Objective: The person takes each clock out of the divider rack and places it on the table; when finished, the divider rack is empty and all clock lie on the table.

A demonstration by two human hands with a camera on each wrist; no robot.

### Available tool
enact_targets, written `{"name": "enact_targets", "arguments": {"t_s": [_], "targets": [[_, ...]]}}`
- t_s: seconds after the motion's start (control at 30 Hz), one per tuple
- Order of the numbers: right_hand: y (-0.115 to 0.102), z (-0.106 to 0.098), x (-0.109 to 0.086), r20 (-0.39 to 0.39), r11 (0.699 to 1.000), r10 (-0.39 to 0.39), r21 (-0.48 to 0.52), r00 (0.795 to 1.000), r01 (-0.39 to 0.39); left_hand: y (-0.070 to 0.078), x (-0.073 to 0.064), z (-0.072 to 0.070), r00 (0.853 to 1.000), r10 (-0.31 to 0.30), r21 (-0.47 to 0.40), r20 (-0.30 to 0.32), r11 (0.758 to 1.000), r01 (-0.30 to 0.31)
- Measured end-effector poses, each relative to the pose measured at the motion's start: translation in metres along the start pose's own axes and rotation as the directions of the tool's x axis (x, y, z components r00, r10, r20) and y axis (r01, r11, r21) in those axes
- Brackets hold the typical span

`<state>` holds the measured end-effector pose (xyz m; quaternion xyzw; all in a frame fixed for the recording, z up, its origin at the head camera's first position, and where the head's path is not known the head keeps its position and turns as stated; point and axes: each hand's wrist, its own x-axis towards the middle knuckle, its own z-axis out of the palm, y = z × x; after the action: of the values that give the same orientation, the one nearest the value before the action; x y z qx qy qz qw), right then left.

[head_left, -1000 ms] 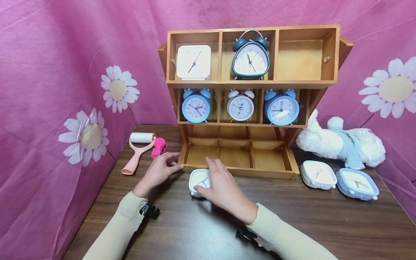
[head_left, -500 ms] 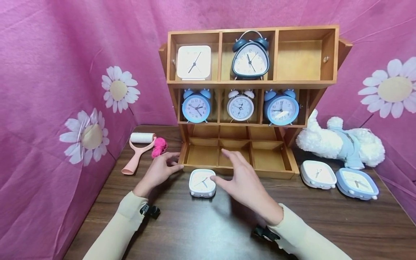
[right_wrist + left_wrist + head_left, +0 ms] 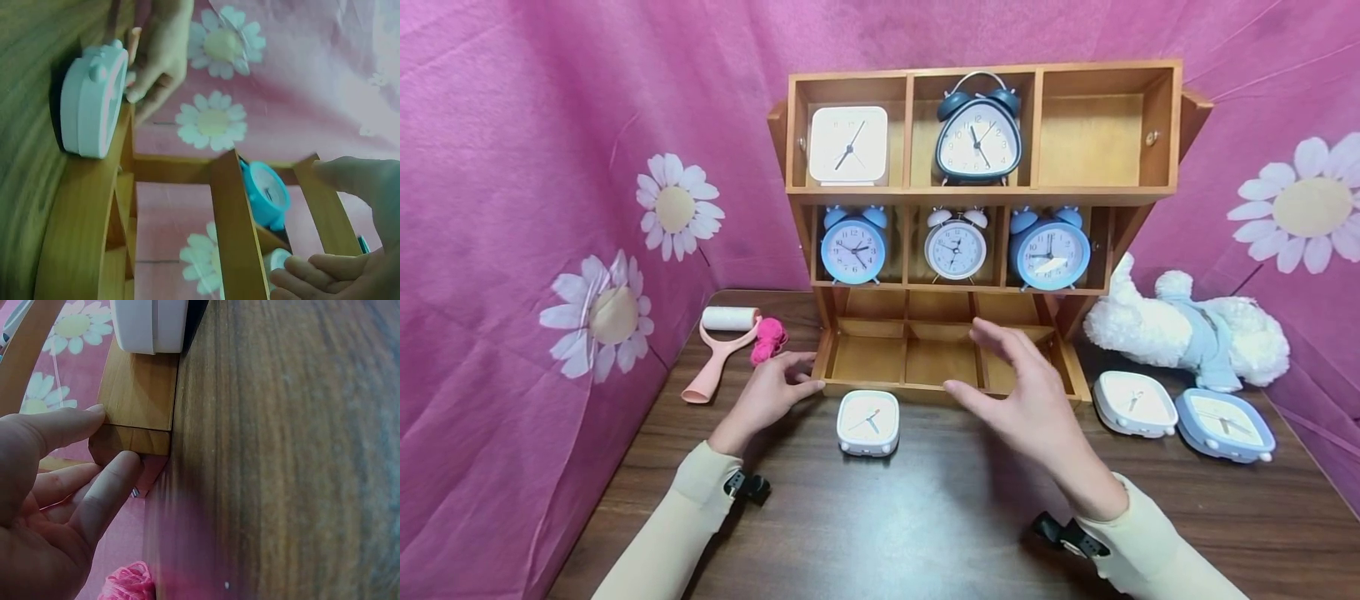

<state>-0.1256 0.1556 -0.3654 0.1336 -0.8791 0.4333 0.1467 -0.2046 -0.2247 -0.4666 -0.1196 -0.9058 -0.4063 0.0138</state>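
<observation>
A white square-faced alarm clock (image 3: 868, 423) lies face up on the table, against the lower front board of the wooden shelf (image 3: 985, 197). My left hand (image 3: 765, 396) touches the shelf's lower left front corner. In the left wrist view, the left fingers (image 3: 112, 494) and thumb rest on that wooden corner, fairly straight. To the right of the clock, my right hand (image 3: 1030, 404) hovers before the bottom row, fingers spread and holding nothing. Two similar clocks, one white (image 3: 1135, 403) and one blue (image 3: 1225, 423), lie at the right.
On the upper rows stand a white square clock (image 3: 848, 146), a dark green twin-bell clock (image 3: 978, 140), and several smaller bell clocks. A pink lint roller (image 3: 718, 354) and pink yarn (image 3: 769, 340) lie at left. A white plush toy (image 3: 1195, 329) lies at right.
My right hand has let go of the white clock and moved away to the right. The clock stays where it was. My left hand has not moved.
</observation>
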Motion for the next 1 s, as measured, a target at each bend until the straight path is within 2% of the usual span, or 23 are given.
{"name": "enact_targets", "arguments": {"t_s": [0.03, 0.07, 0.17, 0.4, 0.47, 0.5, 0.6, 0.7, 0.73, 0.77, 1.0], "targets": [[0.001, -0.004, 0.001, -0.016, 1.0, -0.004, 0.008, 1.0, 0.004, 0.0, 0.0, 0.0, 1.0, -0.009, 0.002, 0.001, 1.0, 0.009], [0.003, -0.008, 0.002, -0.034, 1.0, -0.007, 0.01, 0.999, 0.008, 0.008, -0.001, -0.001, 0.999, -0.04, 0.018, 0.008, 0.999, 0.04], [0.008, -0.021, 0.006, -0.085, 1.0, -0.003, 0.02, 0.996, 0.005, 0.008, -0.001, 0.0, 0.998, -0.06, 0.03, 0.013, 0.998, 0.06], [0.021, -0.046, 0.018, -0.194, 0.999, 0.018, 0.039, 0.981, -0.01, 0.006, -0.001, 0.0, 0.999, -0.052, 0.028, 0.012, 0.998, 0.051], [0.026, -0.051, 0.023, -0.228, 0.998, 0.021, 0.055, 0.973, -0.009, 0.006, -0.002, -0.001, 0.999, -0.04, 0.019, 0.007, 0.999, 0.039], [0.027, -0.054, 0.025, -0.243, 0.998, 0.026, 0.063, 0.97, -0.011, -0.001, -0.001, 0.0, 1.0, -0.01, 0.003, -0.001, 1.0, 0.01], [0.033, -0.062, 0.031, -0.29, 0.996, 0.03, 0.092, 0.956, -0.003, -0.002, -0.001, 0.0, 1.0, 0.008, -0.002, -0.004, 1.0, -0.008], [0.038, -0.067, 0.036, -0.328, 0.995, 0.024, 0.103, 0.944, 0.01, -0.002, -0.001, 0.0, 1.0, -0.009, 0.003, 0.001, 1.0, 0.009], [0.039, -0.068, 0.038, -0.34, 0.994, 0.019, 0.103, 0.94, 0.017, 0.005, -0.001, -0.001, 0.999, -0.041, 0.022, 0.007, 0.999, 0.041], [0.041, -0.069, 0.039, -0.352, 0.995, 0.015, 0.1, 0.936, 0.021, 0.005, -0.001, -0.001, 0.999, -0.049, 0.027, 0.009, 0.998, 0.049], [0.052, -0.072, 0.049, -0.431, 0.998, -0.009, 0.058, 0.902, 0.037, 0.007, 0.0, -0.001, 0.998, -0.062, 0.042, 0.015, 0.997, 0.062]]}}
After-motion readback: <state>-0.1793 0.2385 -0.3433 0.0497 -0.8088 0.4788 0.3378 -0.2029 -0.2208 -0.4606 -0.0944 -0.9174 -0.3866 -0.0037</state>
